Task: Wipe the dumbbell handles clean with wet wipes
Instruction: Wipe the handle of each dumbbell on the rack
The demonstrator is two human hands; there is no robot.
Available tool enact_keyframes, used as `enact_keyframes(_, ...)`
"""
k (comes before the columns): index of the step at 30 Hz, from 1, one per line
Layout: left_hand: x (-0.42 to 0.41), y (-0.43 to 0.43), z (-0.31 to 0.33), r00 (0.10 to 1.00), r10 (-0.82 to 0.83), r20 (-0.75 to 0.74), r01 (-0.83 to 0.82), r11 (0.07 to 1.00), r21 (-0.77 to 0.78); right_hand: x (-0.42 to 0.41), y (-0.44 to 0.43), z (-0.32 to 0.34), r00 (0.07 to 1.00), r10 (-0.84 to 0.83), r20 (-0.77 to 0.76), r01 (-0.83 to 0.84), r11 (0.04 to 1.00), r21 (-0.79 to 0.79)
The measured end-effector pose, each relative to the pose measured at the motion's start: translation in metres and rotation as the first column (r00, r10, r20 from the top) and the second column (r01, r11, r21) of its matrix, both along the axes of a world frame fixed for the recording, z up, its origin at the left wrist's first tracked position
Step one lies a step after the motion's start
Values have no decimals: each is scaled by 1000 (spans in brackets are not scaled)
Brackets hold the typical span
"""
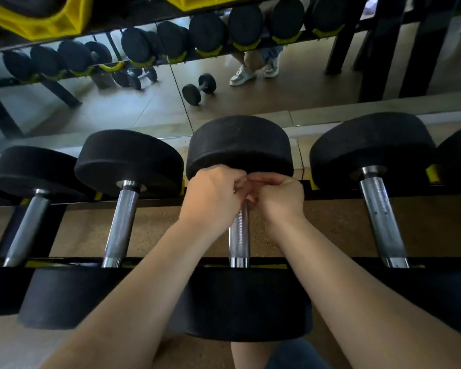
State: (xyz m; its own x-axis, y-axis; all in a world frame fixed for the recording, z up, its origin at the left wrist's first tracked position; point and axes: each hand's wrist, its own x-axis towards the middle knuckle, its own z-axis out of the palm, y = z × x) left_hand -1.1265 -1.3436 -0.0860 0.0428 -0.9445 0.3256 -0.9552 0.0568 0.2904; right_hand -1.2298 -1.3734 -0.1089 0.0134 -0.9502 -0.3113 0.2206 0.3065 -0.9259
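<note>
Big mirror (250,83) runs low along the back wall. In it you get a rack of black dumbbells, one loose dumbbell (198,89) on the floor and a pair of white sneakers (242,75).

In front of that is the rack (330,262), black rails with yellow bits, and brown floor (330,227) shows between the rails. A row of dumbbells lies across it side by side, all round black heads and knurled chrome bars.

The middle dumbbell (240,145) is the one getting the attention. It sits across both rails, one head toward the camera and the other toward the mirror. The dumbbell on the left (128,158) and the dumbbell on the right (373,145) just sit there beside it with nobody touching them.

Two bare forearms reach in over the near head. The left hand (213,201) and right hand (280,201) meet at the far end of the handle (239,235), right up against the far head. Both have their fingers clenched round the bar, one from each side, knuckles pretty much touching. Whatever is under those fingers is hidden, so I honestly can't tell if a wipe is in there. The near stretch of the handle is bare, shiny metal.
</note>
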Motion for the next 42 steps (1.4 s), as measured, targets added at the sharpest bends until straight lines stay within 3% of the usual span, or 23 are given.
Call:
enact_keyframes(3,8,2,-9,1000,-16,0,16,995,-95,-7,-1,-3,997,73,-4,-73,997,8)
enact_keyframes(7,12,7,-10,993,52,-108,-57,998,-38,-24,6,-8,884,287,-368,-353,927,-127)
enact_keyframes(12,16,-9,-15,861,290,-419,-288,955,69,-12,1,-8,889,129,-440,-279,914,-296)
enact_keyframes(14,14,-6,-15,918,263,-296,-270,963,18,-8,-1,-8,896,82,-436,-242,914,-326)
enact_keyframes(18,7,7,-9,1000,-1,-3,0,987,-160,-22,6,-12,872,175,-456,-349,877,-331)
enact_keyframes(21,9,1,-7,985,-67,157,91,984,-153,-27,5,-13,939,220,-264,-285,928,-239)
enact_keyframes(23,7,-8,-6,988,-56,141,76,988,-138,-24,4,-11,971,182,-153,-209,961,-181)
enact_keyframes(26,0,-10,-3,998,-38,56,40,998,-39,-26,4,-12,957,163,-240,-211,959,-191)
enact_keyframes(28,-4,-2,-2,981,-103,167,84,990,114,-32,6,-13,889,211,-407,-298,941,-162)
enact_keyframes(31,-15,4,0,899,-193,394,82,956,283,-36,10,-11,592,370,-716,-544,839,-16)
enact_keyframes(33,-18,-6,4,882,-165,440,57,967,248,-36,11,-12,595,392,-701,-552,834,-3)
enact_keyframes(35,-18,-18,7,919,-80,387,-3,978,210,-36,11,-13,692,384,-612,-503,864,-27)
enact_keyframes(38,-17,-15,9,934,-140,328,12,931,364,-38,10,-11,719,380,-582,-483,875,-25)
enact_keyframes(40,-23,3,8,937,-254,240,75,818,571,-42,12,-5,601,395,-694,-551,835,-2)
enact_keyframes(42,-26,17,7,907,-338,251,97,749,656,-46,14,1,432,430,-793,-649,759,58)
